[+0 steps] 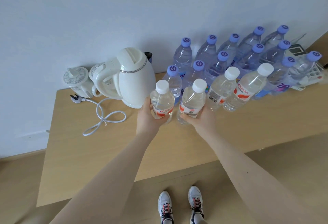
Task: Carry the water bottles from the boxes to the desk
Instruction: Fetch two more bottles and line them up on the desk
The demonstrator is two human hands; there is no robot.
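Hands [149,117] [202,119] grip clear, ribbed, white-capped plastic bottles [162,99] [192,99] at smooth wooden desk [106,152].

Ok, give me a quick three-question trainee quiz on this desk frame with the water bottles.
1. True or false: the left hand and the right hand each grip one white-capped bottle.
2. How many white-capped bottles stand on the desk with no hand on them?
3. What stands directly left of the bottles? A kettle; B laptop; C plant.
Key: 1 true: left bottle, right bottle. 2 two: the spare bottles. 3 A.
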